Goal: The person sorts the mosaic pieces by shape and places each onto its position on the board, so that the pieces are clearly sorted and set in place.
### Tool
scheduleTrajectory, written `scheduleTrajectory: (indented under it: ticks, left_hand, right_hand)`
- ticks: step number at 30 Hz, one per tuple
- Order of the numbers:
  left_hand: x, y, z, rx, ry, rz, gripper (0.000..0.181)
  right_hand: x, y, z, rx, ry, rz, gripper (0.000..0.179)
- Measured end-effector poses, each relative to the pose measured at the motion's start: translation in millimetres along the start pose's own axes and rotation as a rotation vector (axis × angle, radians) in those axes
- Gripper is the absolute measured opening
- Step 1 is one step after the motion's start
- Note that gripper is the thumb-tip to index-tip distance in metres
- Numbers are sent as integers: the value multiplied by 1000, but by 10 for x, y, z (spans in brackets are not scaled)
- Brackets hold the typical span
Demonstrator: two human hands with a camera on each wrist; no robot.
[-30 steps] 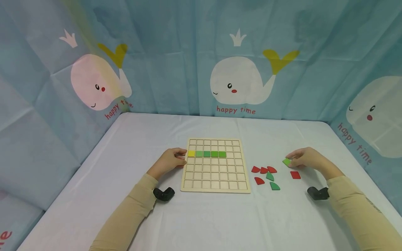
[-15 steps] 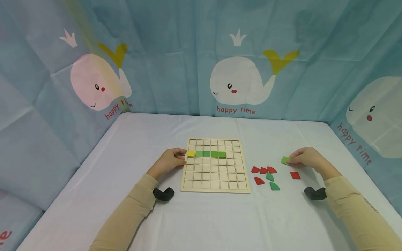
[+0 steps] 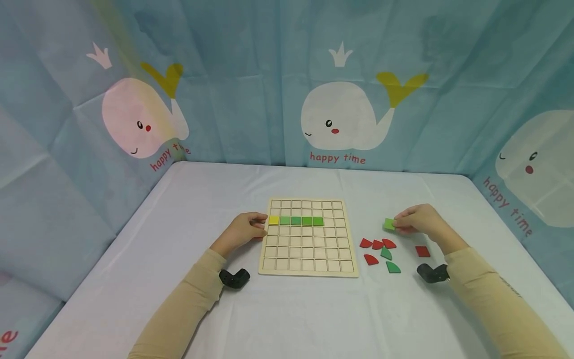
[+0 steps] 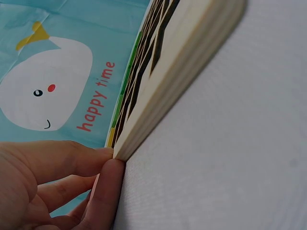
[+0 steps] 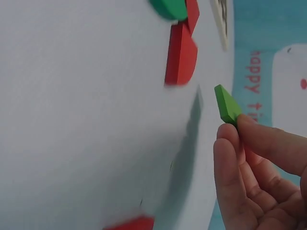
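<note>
My left hand (image 3: pixel 244 227) touches the left edge of a pale wooden grid board (image 3: pixel 307 269) with its fingertips. The left wrist view shows the fingers (image 4: pixel 105 187) against the board's side. One row of the board holds a yellow square tile (image 3: pixel 274 220) and several green square tiles (image 3: pixel 307 221). With thumb and fingertips, my right hand (image 3: pixel 419 222) pinches a light green square tile (image 3: pixel 389 224). That tile (image 5: pixel 227 105) is above the table in the right wrist view, with a shadow below.
Between board and right hand lie several red quarter-circle pieces (image 3: pixel 370 260) and two green quarter-circle pieces (image 3: pixel 393 268). A red square tile (image 3: pixel 422 251) lies farther right. Everything rests on a white-covered table (image 3: pixel 314 319). Behind hangs a blue whale-print curtain (image 3: pixel 251 99).
My right hand has moved left with the light green square tile, toward the board, and the tile has turned squarer to view. My left hand stays at the board's edge.
</note>
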State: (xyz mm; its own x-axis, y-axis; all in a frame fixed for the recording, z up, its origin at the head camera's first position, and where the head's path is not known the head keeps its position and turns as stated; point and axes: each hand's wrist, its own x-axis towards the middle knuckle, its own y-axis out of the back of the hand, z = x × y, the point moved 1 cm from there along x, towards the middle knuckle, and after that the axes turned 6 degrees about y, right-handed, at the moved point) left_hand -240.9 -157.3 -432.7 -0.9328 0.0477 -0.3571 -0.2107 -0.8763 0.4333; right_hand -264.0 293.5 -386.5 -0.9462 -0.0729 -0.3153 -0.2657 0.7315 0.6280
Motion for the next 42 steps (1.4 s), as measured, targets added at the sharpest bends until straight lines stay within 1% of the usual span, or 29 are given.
scheduleTrajectory:
  ticks: [4, 5, 7, 12, 18, 22, 28, 34, 42]
  left_hand:
    - [4, -7, 9, 7, -5, -3, 52]
    - [7, -12, 10, 7, -4, -4, 52]
    - [8, -16, 11, 6, -3, -9, 52]
    - [2, -22, -2, 10, 5, -5, 52]
    - [-1, -28, 0, -4, 9, -7, 52]
    - [2, -21, -13, -3, 9, -4, 52]
    - [8, -23, -16, -8, 8, -8, 53]
    - [7, -14, -8, 4, 7, 5, 53]
    - [1, -2, -12, 8, 10, 1, 53]
  right_hand:
    - [53, -105, -106, 26, -3, 15, 35]
    - [67, -133, -129, 33, -15, 26, 34]
    - [88, -185, -175, 30, -17, 33, 33]
    - [124, -301, -284, 4, 17, 30, 34]
    - [185, -425, -391, 66, 29, 34, 33]
    - [236, -511, -449, 88, 49, 21, 32]
    - [272, -628, -564, 116, 51, 0, 30]
    - [324, -713, -667, 137, 44, -33, 29]
    - [369, -812, -745, 207, 45, -77, 30]
